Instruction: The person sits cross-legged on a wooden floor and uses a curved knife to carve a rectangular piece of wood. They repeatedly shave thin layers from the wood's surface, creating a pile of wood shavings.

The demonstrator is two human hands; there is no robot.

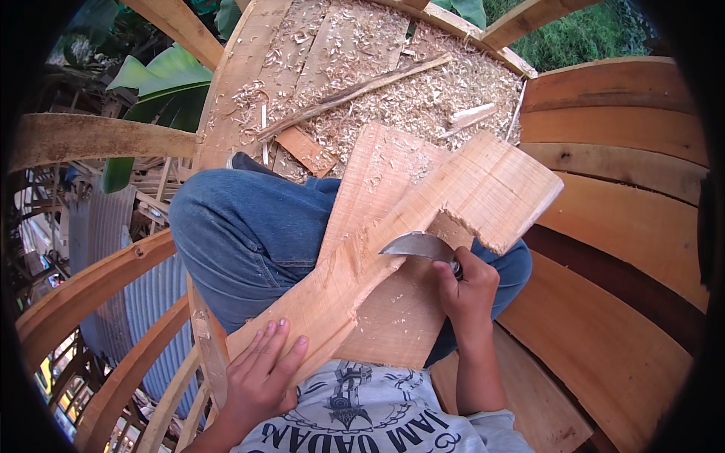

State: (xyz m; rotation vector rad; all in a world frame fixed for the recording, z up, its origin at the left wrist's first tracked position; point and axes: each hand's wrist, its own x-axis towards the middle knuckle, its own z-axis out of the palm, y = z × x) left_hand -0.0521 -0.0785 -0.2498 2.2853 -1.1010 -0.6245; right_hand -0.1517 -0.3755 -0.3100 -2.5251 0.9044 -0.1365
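Across my lap slants a long piece of pale wood [332,275], narrow along its middle, with a wide block-like end at the upper right and a rough notch cut in its near side. My left hand [264,370] grips its lower left end, fingers laid over the top face. In my right hand [468,287] is a curved knife [419,245]. Its blade points left and lies against the narrow part beside the notch; the fist hides most of the handle. Beneath the carved piece is a wide flat board [396,321] with chips on it, resting over my legs.
Wood shavings [423,94] cover the plank floor ahead. A long stick [355,98], a small reddish offcut [306,149] and a pale scrap [472,115] lie among them. Curved planks [612,204] rise on the right; open ribs [98,140] stand on the left.
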